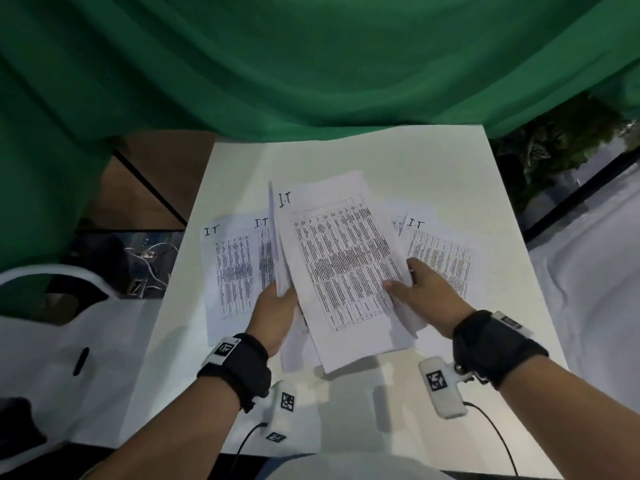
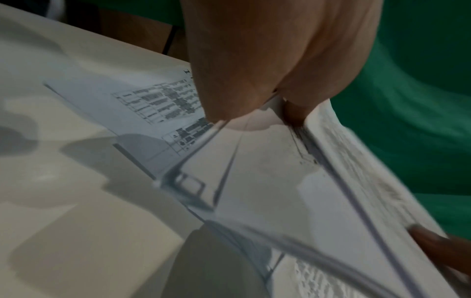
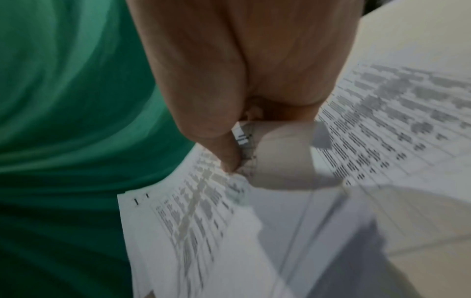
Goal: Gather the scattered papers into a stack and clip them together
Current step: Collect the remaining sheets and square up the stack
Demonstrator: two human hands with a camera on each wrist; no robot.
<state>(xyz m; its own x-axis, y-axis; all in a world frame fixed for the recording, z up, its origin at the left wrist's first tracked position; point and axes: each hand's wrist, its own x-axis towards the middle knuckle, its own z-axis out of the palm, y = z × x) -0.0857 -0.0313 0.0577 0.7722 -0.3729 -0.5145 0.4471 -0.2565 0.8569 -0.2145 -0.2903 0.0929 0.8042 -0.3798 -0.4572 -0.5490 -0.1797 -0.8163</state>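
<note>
1. Both hands hold paper in the head view: the left hand (image 1: 273,308) grips a sheaf of sheets (image 1: 277,244) by its lower edge, tilted up on edge, while the right hand (image 1: 424,289) pinches the big printed sheet (image 1: 343,268) at its right side, thumb on top.
2. Loose pages still lie flat on the white table (image 1: 450,161): two marked "I.T" at the left (image 1: 228,271) and one at the right (image 1: 443,258).
3. From the left wrist, the left hand (image 2: 267,60) has thumb and fingers closed on the sheaf's edge (image 2: 328,161); a printed page (image 2: 142,104) lies below on the table (image 2: 51,181).
4. From the right wrist, the right hand (image 3: 242,70) pinches the printed sheet (image 3: 395,121), blurred; green cloth (image 3: 63,100) fills the left.
</note>
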